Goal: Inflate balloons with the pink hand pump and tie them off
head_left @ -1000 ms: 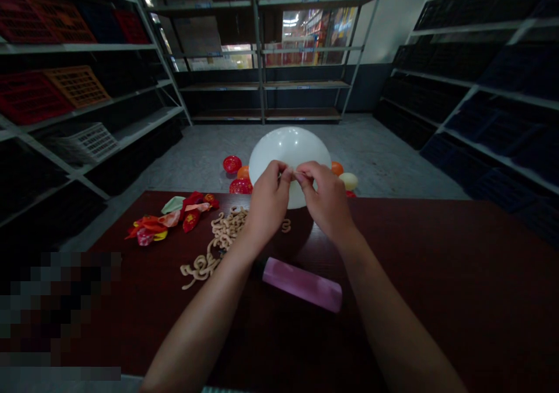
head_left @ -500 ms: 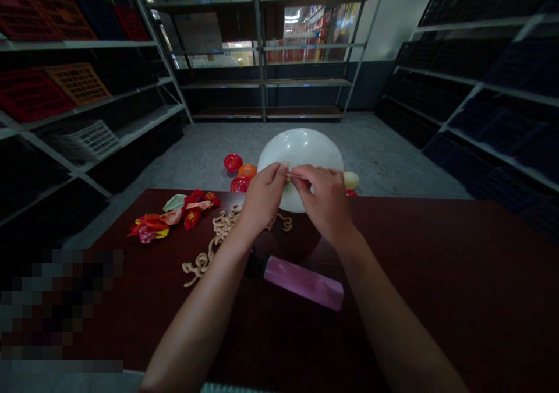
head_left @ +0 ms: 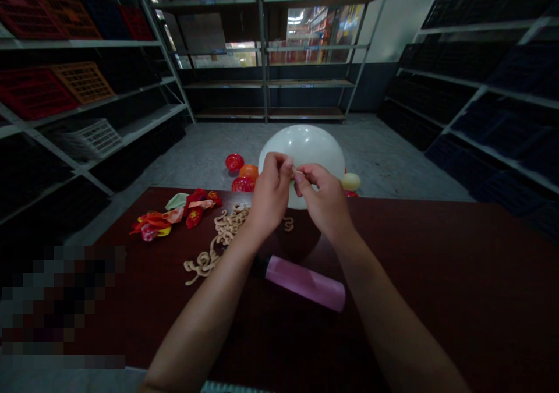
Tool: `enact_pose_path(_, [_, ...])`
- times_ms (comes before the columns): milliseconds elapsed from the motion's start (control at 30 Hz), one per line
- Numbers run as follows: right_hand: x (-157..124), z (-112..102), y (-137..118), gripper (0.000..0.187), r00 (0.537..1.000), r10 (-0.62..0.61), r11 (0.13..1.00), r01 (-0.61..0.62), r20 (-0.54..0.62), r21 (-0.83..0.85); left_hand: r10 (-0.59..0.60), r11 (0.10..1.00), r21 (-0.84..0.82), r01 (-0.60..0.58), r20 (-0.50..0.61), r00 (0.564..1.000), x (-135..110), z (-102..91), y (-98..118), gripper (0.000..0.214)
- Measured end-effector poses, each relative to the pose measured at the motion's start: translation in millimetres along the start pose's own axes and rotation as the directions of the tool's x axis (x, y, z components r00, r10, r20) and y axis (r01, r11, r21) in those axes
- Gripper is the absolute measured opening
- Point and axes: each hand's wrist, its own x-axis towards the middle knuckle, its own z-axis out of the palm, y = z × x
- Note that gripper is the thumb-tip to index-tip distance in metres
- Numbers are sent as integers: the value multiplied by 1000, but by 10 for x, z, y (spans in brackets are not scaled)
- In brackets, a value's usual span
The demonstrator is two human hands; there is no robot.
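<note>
An inflated white balloon [head_left: 308,145] floats just above the far edge of the dark red table [head_left: 437,276]. My left hand [head_left: 271,198] and my right hand [head_left: 321,201] meet in front of it, both pinched closed at the balloon's neck, where a small tan band shows between the fingertips. A pile of tan rubber bands [head_left: 220,236] lies on the table by my left wrist. Below my forearms a pink hand pump [head_left: 303,282] lies on its side.
Several flat, uninflated balloons [head_left: 174,213] in red, orange and green lie at the table's left. Inflated red, orange and cream balloons [head_left: 240,174] sit on the grey floor beyond. Metal shelving with plastic crates lines the left, back and right walls.
Both hands stay pinched at the balloon's neck, with small finger movements. The balloon has drifted a little to the right and up.
</note>
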Motion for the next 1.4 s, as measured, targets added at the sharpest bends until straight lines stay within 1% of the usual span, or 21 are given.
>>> enact_pose_path(100, [50,-58,38,36,998,33,986,-23,-59,162,75,994,-85,-65,116,990,-27,22,3,20])
enact_pose_path(167, [78,-115,52,37,998,55,962,-43,-39,268,118,987,-133,-95,178,977,-45,36,6,21])
enact_pose_path(200, [86,-142,51,36,998,64,950,-56,-18,307,131,984,-144,-105,186,974,-53,43,9,22])
enact_pose_path(267, [86,-180,34,32,997,72,930,-76,26,358,142,982,-144,-121,145,979,-62,53,26,18])
enact_pose_path(333, [70,-190,-1,29,996,68,922,-84,54,379,133,983,-134,-124,60,989,-60,57,52,12])
enact_pose_path(400, [45,-176,-43,29,996,59,929,-79,67,362,112,982,-149,-117,-42,993,-44,53,79,13])
enact_pose_path(500, [-4,-128,-111,26,998,23,965,-38,61,258,51,971,-223,-92,-184,982,2,23,92,16])
enact_pose_path(567, [-47,-92,-164,22,999,-29,995,24,45,100,-27,950,-310,-38,-203,979,37,-9,86,17])
enact_pose_path(633, [-100,-61,-229,18,994,-105,982,107,22,-153,-121,911,-410,37,-181,976,65,-44,84,19])
enact_pose_path(667, [-129,-49,-265,17,988,-151,943,149,16,-299,-161,887,-458,65,-173,972,75,-60,90,20])
enact_pose_path(733, [-187,-32,-336,19,968,-248,800,229,42,-555,-224,830,-551,92,-177,958,85,-85,120,22])
enact_pose_path(767, [-213,-27,-366,20,954,-288,717,270,79,-643,-249,798,-595,95,-183,951,86,-95,143,23])
enact_pose_path(833, [-255,-22,-411,22,924,-344,574,349,169,-741,-294,734,-673,96,-186,938,84,-115,191,24])
enact_pose_path(900, [-280,-21,-431,27,898,-380,494,400,222,-772,-339,671,-734,106,-177,924,84,-140,226,24])
enact_pose_path(967, [-290,-21,-433,32,881,-413,468,422,229,-777,-391,616,-778,124,-165,906,91,-175,232,26])
enact_pose_path(1067, [-282,-20,-421,29,865,-446,473,445,229,-760,-465,543,-824,163,-134,875,112,-227,201,28])
enact_pose_path(1100, [-276,-19,-415,25,867,-444,482,443,225,-756,-479,522,-834,176,-117,870,118,-236,191,29])
enact_pose_path(1167, [-261,-16,-397,20,883,-427,513,413,194,-753,-478,496,-848,187,-87,874,119,-230,186,30])
enact_pose_path(1233, [-243,-15,-369,22,904,-406,557,361,134,-748,-446,501,-847,177,-78,892,107,-190,207,29])
enact_pose_path(1300, [-222,-18,-335,23,921,-384,598,304,68,-742,-389,538,-830,147,-89,917,83,-126,239,27])
enact_pose_path(1400, [-190,-31,-297,26,940,-342,635,221,-14,-740,-270,660,-745,93,-120,956,45,-34,264,21])
